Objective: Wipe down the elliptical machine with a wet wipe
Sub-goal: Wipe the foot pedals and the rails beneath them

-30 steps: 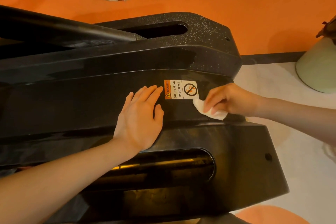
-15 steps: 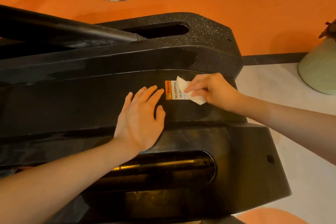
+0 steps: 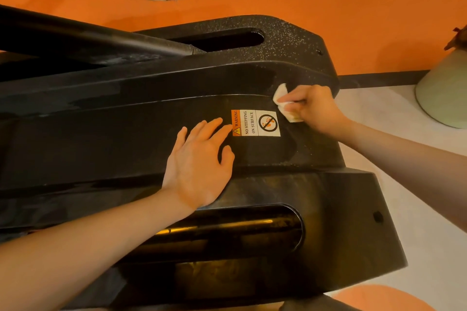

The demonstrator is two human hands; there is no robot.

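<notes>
Orange flooring [image 3: 328, 7] lay behind one black elliptical machine [image 3: 126, 134] seen from the head camera. One right hand [image 3: 313, 108] pinched one wet wipe [image 3: 281, 94] against the housing's upper right edge, mid-wipe. One left hand [image 3: 199, 164] rested flat, fingers spread, beside one warning label [image 3: 255, 123]. Next probably meant sweeping the speckled dusty top

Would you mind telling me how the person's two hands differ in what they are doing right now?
The left hand lies flat with straight fingers, holding nothing; the right hand curls its fingers around the wet wipe. The left sits beside the warning label, the right beyond it. Both rest on the elliptical machine.
</notes>
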